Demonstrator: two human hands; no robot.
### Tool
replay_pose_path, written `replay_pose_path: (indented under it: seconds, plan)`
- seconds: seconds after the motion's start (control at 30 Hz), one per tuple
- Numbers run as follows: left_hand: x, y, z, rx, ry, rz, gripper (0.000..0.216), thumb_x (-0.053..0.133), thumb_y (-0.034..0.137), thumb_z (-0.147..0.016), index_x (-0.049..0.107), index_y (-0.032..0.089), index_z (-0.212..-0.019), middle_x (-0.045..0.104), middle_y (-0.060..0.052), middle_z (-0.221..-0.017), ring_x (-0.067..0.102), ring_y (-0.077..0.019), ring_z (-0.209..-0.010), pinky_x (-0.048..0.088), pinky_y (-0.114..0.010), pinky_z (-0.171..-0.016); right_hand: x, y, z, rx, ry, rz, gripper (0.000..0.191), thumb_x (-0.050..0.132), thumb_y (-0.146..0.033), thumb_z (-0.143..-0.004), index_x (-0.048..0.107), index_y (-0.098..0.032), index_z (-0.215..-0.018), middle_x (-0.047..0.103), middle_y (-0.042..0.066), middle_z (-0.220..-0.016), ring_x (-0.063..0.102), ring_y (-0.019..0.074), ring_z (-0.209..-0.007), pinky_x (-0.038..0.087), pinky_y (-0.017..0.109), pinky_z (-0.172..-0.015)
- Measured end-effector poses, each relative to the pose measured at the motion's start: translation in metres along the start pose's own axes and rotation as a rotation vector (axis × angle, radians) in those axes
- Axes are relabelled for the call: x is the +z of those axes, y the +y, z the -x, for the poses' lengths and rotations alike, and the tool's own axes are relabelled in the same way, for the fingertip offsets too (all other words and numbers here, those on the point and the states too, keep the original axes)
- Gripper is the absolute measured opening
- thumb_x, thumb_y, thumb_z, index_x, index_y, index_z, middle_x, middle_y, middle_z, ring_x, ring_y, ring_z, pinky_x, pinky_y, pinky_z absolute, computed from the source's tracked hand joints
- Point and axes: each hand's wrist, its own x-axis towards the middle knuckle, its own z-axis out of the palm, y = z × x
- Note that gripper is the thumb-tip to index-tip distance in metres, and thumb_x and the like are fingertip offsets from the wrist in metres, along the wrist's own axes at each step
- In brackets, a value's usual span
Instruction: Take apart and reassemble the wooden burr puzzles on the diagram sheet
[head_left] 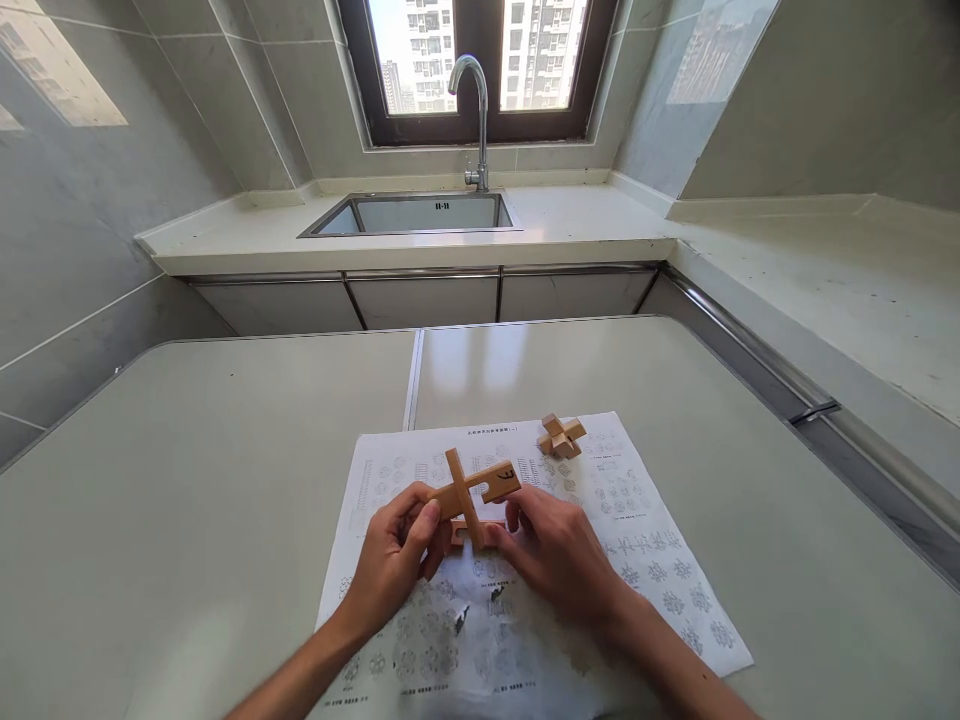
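Paper sheet (pixel 637 560): lies on the tabletop (pixel 210 480).
Small wooden cross (pixel 561 436): on the sheet, far right.
Sink (pixel 420 213): behind the tabletop.

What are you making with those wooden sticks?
A person is working at a pale table with both bare hands. The left hand and the right hand hold notched wooden pieces that cross each other, just above a printed sheet of diagrams. Another small wooden cross puzzle sits on the far part of the sheet, untouched. Behind the table are a sink and a tap under a window.
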Motion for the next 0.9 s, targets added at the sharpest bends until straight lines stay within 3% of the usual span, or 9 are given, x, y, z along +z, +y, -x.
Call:
replay_pose_path:
  seconds: [0.17,0.27,0.4,0.53,0.63,0.77,0.9]
  plan:
    - [0.000,-0.003,0.001,-0.006,-0.081,-0.018,0.044,0.053,0.059,-0.105,0.056,0.020,-0.086,0.053,0.006,-0.053,0.041,-0.0090,-0.044,0.036,-0.024,-0.053,-0.015,-0.010,-0.004,0.192,-0.075,-0.656,0.032,0.062,-0.050,-0.104,0.064,-0.022,-0.120,0.067,0.003,-0.089,0.059,0.0163,-0.071,0.048,0.029,-0.064]
    - [0.000,-0.005,0.003,0.011,-0.177,-0.008,0.044,0.053,0.059,-0.105,0.058,0.019,-0.088,0.054,0.006,-0.055,0.040,-0.0083,-0.044,0.034,-0.022,-0.050,-0.020,-0.012,-0.006,0.242,-0.102,-0.858,0.034,0.059,-0.053,-0.107,0.068,-0.020,-0.113,0.064,0.000,-0.079,0.056,0.0134,-0.065,0.046,0.028,-0.063]
    - [0.000,-0.004,0.006,0.021,-0.197,0.013,0.042,0.059,0.059,-0.103,0.058,0.018,-0.091,0.056,0.005,-0.062,0.045,-0.0082,-0.050,0.036,-0.022,-0.053,-0.021,-0.010,-0.006,0.322,-0.114,-0.950,0.034,0.062,-0.053,-0.105,0.068,-0.019,-0.103,0.064,0.000,-0.075,0.054,0.0111,-0.059,0.040,0.026,-0.056]
    - [0.000,0.001,0.003,0.045,-0.171,0.073,0.048,0.070,0.063,-0.095,0.058,0.020,-0.115,0.060,0.003,-0.073,0.057,-0.0122,-0.065,0.041,-0.022,-0.062,-0.020,-0.006,-0.005,0.322,-0.126,-0.987,0.033,0.062,-0.051,-0.106,0.067,-0.019,-0.101,0.066,0.000,-0.074,0.055,0.0105,-0.059,0.039,0.026,-0.057]
    - [-0.001,0.006,-0.001,0.048,-0.287,0.159,0.065,0.070,0.068,-0.093,0.055,0.022,-0.136,0.073,-0.008,-0.097,0.070,-0.0219,-0.088,0.051,-0.030,-0.076,-0.020,-0.006,-0.004,0.305,-0.161,-1.016,0.032,0.062,-0.050,-0.107,0.067,-0.019,-0.100,0.069,0.001,-0.078,0.056,0.0101,-0.058,0.038,0.025,-0.056]
    - [-0.004,0.010,-0.004,0.030,-0.450,0.262,0.058,0.068,0.065,-0.096,0.062,0.022,-0.135,0.075,-0.015,-0.121,0.072,-0.0306,-0.112,0.052,-0.045,-0.103,-0.020,-0.007,-0.004,0.289,-0.211,-1.043,0.032,0.062,-0.049,-0.107,0.069,-0.018,-0.103,0.070,0.002,-0.078,0.056,0.0098,-0.058,0.039,0.025,-0.055]
    - [-0.007,0.006,-0.005,0.001,-0.510,0.331,0.057,0.067,0.065,-0.097,0.064,0.022,-0.134,0.077,-0.015,-0.121,0.074,-0.0324,-0.111,0.053,-0.047,-0.102,-0.019,-0.006,-0.005,0.285,-0.241,-1.051,0.032,0.063,-0.049,-0.107,0.069,-0.018,-0.103,0.071,0.003,-0.080,0.057,0.0095,-0.058,0.040,0.025,-0.056]
